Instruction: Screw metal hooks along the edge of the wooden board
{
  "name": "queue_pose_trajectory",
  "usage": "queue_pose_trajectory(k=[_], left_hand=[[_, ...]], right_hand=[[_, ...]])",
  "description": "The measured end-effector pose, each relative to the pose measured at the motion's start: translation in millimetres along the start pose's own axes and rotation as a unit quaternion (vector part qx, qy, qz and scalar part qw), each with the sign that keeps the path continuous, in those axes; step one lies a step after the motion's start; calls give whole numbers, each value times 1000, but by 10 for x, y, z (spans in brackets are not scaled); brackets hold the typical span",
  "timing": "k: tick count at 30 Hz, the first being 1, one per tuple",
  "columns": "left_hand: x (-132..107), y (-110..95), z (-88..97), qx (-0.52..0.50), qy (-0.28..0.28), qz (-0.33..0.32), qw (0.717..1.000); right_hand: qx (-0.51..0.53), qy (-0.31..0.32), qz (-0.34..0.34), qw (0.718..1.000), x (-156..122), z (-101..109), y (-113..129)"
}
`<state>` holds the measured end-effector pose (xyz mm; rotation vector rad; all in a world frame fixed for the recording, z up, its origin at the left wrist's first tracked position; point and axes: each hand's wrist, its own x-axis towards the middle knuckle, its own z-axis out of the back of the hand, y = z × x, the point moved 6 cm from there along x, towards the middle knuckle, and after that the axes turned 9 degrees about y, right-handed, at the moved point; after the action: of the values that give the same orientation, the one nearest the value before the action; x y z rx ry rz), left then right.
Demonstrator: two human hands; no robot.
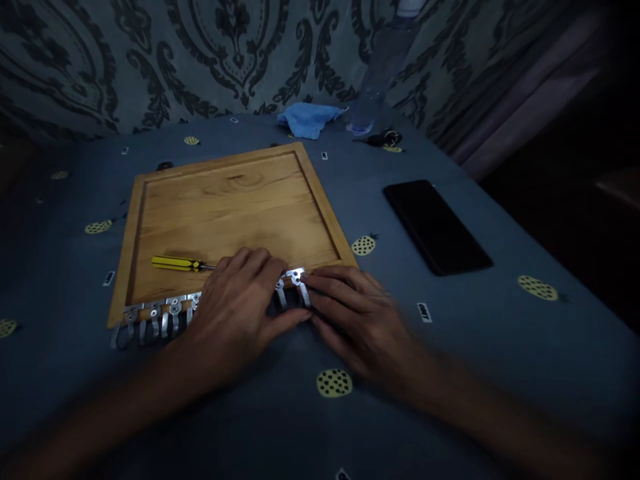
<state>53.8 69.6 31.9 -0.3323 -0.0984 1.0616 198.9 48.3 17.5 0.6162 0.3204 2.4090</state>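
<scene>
A square wooden tray (225,167) lies on the blue cloth. A row of several metal hooks (160,315) lines its near rim. My left hand (240,307) rests palm down over the middle of that row, fingers curled over the rim. My right hand (357,317) lies beside it, fingertips touching the rightmost hook (299,279). A yellow-handled screwdriver (177,264) lies inside the tray just left of my left hand.
A black phone (436,225) lies to the right of the tray. At the back are a crumpled blue cloth (307,120), a clear plastic bottle (375,87) and a small dark object (383,139). A patterned wall stands behind the table.
</scene>
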Motion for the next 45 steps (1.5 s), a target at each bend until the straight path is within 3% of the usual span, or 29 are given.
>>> queue_pose_trajectory(k=[12,32,45], left_hand=[[0,-6,-17,-2,-27,-13,1000],[25,-21,-8,9,-14,-10,1000],[9,-31,-8,23,-32,-27,999]], right_hand=[[1,-3,-5,1000,-1,-5,-26],[19,-36,-11,999,-34,21,-24],[38,-19,-11,999,-33,9,-33]])
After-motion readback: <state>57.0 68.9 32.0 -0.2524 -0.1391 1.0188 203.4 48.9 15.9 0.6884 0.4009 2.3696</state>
